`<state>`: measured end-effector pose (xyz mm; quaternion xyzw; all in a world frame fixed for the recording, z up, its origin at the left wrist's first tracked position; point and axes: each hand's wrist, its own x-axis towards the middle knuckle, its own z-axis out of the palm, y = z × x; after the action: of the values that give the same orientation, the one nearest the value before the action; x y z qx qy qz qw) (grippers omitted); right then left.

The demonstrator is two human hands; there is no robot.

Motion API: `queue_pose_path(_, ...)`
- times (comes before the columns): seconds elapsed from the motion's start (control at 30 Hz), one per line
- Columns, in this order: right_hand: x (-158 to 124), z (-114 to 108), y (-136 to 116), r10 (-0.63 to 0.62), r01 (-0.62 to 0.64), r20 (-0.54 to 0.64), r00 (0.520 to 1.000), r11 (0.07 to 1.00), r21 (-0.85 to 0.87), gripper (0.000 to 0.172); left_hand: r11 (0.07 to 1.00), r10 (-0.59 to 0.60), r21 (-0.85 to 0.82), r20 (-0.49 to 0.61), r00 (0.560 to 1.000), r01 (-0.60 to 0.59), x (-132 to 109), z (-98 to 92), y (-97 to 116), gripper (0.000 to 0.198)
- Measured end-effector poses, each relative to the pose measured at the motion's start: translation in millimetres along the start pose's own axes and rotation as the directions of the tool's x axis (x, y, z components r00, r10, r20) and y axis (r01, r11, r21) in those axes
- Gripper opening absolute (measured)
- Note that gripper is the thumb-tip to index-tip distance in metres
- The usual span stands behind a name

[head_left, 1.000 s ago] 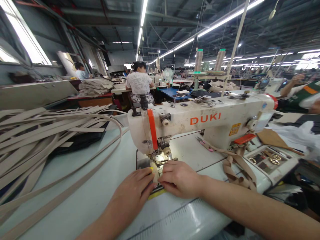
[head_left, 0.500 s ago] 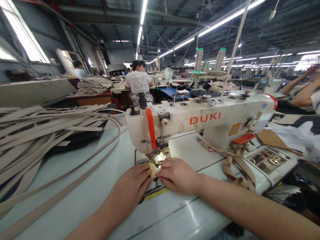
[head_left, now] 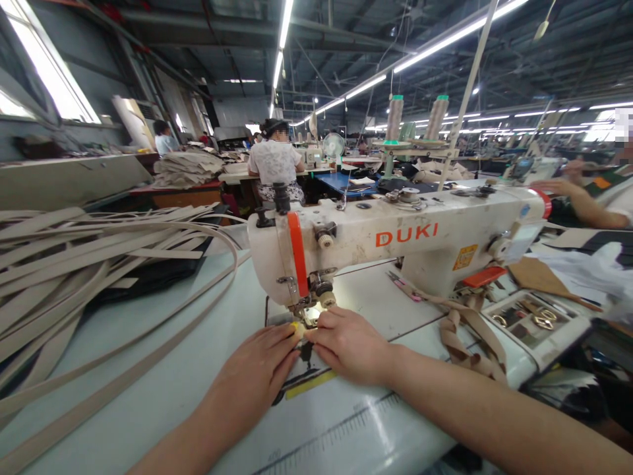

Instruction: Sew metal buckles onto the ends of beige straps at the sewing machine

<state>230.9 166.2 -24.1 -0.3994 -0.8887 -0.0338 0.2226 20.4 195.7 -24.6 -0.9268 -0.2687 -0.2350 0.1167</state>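
A white sewing machine (head_left: 356, 227) stands before me, its lamp lighting the needle area (head_left: 311, 315). My left hand (head_left: 257, 359) lies palm down at the left of the presser foot, fingers together. Its fingertips press a small pale, yellowish piece (head_left: 299, 334) against the machine bed. From the other side my right hand (head_left: 349, 346) reaches in, fingers curled and pinched at the same piece, close by the foot. Fingers cover most of the piece, so its kind cannot be made out.
Long beige straps (head_left: 99, 257) heap up at the left, some looping across the table (head_left: 163, 369). Pink-handled snips (head_left: 403, 287) and a crumpled beige strip (head_left: 465, 336) lie right of the needle. A tray (head_left: 527, 323) holds metal rings. Co-workers sit behind (head_left: 274, 158) and at right (head_left: 588, 198).
The pale piece has shifted toward the needle, and less of it shows between my hands. My hands have barely moved. At right, a co-worker's arms have come down.
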Motion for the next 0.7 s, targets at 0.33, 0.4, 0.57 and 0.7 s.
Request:
queue_pose_path(0.33,2,0,-2,0.032,-0.032,0.013,0.999,0.999,-0.013,0.017,0.998,-0.054,-0.009,0.084,0.995,0.055,7,-0.4,-6,0.036)
queue_pose_path(0.4,2,0,-2,0.032,-0.032,0.013,0.999,0.999,-0.010,0.018,0.999,-0.042,-0.009,0.087,0.995,0.043,9,-1.4,-6,0.037)
queue_pose_path(0.57,1,2,-1,0.031,-0.031,-0.002,1.000,0.999,-0.015,0.019,1.000,-0.009,-0.008,0.073,0.997,0.010,15,-3.9,-6,0.042)
queue_pose_path(0.7,1,2,-1,0.030,-0.030,0.004,1.000,0.999,-0.016,0.020,0.999,-0.045,-0.027,0.083,0.996,0.047,16,-3.5,-8,0.039)
